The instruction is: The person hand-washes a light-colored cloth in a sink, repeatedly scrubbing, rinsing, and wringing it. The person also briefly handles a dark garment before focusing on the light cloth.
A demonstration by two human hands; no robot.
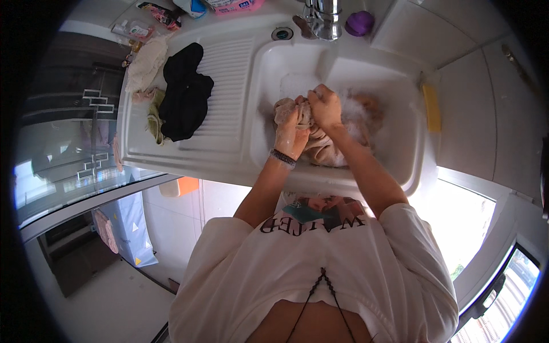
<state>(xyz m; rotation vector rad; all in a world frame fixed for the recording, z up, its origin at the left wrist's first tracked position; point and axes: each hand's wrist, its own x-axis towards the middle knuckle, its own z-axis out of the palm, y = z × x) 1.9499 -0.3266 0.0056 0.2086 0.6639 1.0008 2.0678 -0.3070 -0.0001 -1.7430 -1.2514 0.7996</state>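
Both my hands grip a wet beige cloth [324,148], bunched up and soapy, above the basin of a white laundry sink [274,60]. My left hand [294,130], with a dark beaded bracelet on its wrist, holds a wad of the fabric at the left. Close beside it, my right hand [326,106] is closed in a fist on the same cloth. The lower folds hang into the basin. Suds [356,109] and more submerged fabric [371,107] lie to the right of my hands.
A black garment [186,98] lies on the ribbed washboard [227,85], beside a cream lace cloth [148,64] and a green cloth [155,118]. At the back stand a chrome faucet [328,21], a brush [303,26], a purple object [360,22] and a clear bottle [136,30]. A yellow item [431,107] sits at the right rim.
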